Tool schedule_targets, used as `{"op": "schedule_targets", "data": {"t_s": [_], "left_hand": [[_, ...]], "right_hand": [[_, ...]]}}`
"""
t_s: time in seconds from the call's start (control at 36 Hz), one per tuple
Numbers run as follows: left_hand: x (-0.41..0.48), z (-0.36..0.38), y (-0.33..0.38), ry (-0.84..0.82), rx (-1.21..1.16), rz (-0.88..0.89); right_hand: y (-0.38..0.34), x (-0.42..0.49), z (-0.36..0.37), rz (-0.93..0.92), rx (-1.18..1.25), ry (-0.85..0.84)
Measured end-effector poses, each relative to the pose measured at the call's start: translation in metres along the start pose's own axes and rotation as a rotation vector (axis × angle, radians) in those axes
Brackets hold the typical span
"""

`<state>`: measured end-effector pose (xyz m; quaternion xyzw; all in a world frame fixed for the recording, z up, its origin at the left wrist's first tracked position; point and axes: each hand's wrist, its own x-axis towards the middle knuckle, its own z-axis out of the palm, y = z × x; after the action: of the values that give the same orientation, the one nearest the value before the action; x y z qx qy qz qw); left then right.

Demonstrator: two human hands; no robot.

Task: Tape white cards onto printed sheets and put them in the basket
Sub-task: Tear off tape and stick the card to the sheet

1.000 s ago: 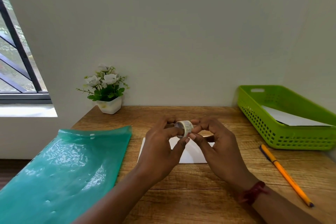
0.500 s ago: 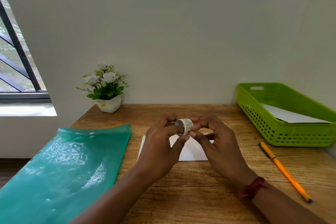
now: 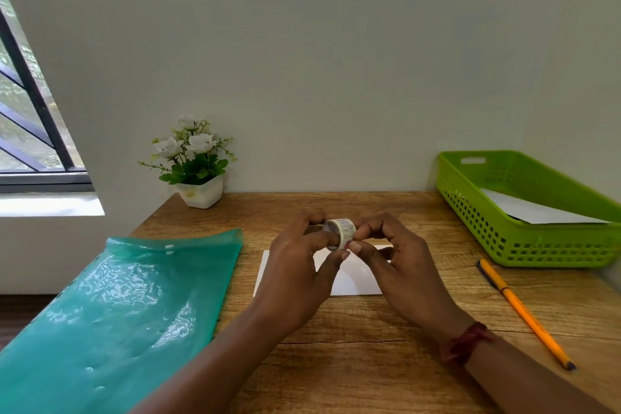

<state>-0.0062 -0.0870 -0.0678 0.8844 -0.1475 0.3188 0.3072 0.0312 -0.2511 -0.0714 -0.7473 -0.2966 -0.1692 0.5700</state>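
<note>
Above the middle of the wooden table, both my hands hold a small roll of patterned tape (image 3: 342, 229). My left hand (image 3: 295, 276) grips the roll, with a finger through its core. My right hand (image 3: 400, 265) pinches the roll's outer edge with thumb and fingertips. A white card (image 3: 349, 281) lies flat on the table under the hands, mostly hidden by them. The green basket (image 3: 510, 239) stands at the back right with a white sheet (image 3: 531, 210) inside it.
A teal plastic folder (image 3: 117, 316) covers the table's left side and hangs over its edge. An orange pencil (image 3: 524, 312) lies at the right, in front of the basket. A small potted plant (image 3: 195, 165) stands against the wall at the back left.
The hands and tape roll stay in nearly the same place; the fingers shift slightly on the roll. The view has tilted a little.
</note>
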Motion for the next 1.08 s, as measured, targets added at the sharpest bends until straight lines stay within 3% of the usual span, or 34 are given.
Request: {"op": "schedule_targets", "data": {"t_s": [1.08], "left_hand": [[0.001, 0.003, 0.0, -0.037, -0.015, -0.007]], "right_hand": [[0.012, 0.0, 0.002, -0.073, -0.134, -0.078]]}}
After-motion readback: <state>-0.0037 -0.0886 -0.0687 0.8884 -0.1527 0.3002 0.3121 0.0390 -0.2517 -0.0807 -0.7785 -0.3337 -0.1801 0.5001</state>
